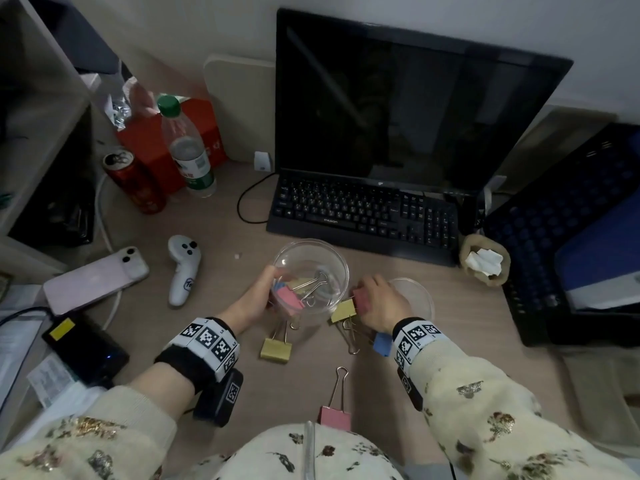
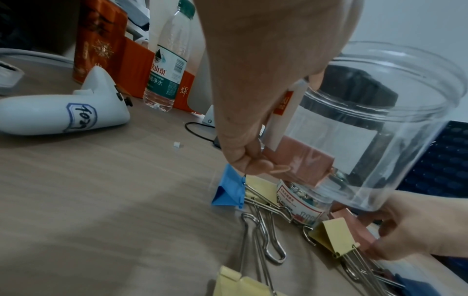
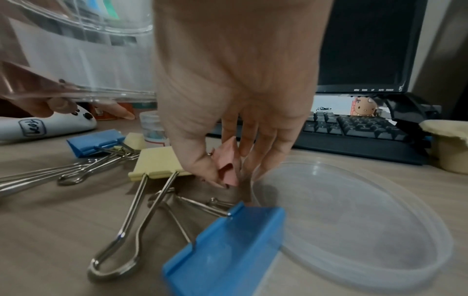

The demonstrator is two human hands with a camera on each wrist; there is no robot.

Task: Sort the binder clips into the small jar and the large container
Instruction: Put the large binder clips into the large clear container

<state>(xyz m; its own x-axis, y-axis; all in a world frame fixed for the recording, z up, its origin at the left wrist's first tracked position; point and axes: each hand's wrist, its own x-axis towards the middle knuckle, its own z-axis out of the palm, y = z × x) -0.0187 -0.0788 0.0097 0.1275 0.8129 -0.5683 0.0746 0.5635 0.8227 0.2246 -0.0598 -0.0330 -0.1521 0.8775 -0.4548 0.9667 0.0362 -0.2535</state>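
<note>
My left hand [image 1: 269, 292] grips the large clear container [image 1: 332, 271] by its left wall and holds it tilted above the desk; pink, yellow and blue binder clips lie inside. My right hand [image 1: 367, 300] pinches a pink binder clip [image 1: 362, 298] at desk level, beside a yellow clip [image 1: 343, 310]. In the right wrist view the pink clip [image 3: 229, 158] sits between thumb and fingers. Loose on the desk are another yellow clip [image 1: 276, 349], a blue clip [image 1: 382, 344] and a pink clip [image 1: 334, 419]. The small labelled jar [image 2: 298, 202] stands under the container.
The container's clear lid [image 1: 420, 289] lies right of my right hand. A keyboard [image 1: 363, 213] and monitor [image 1: 398, 105] stand behind. A white controller [image 1: 181, 268], phone [image 1: 93, 278], bottle [image 1: 190, 150] and can [image 1: 135, 183] are on the left, a dark blue crate [image 1: 571, 237] on the right.
</note>
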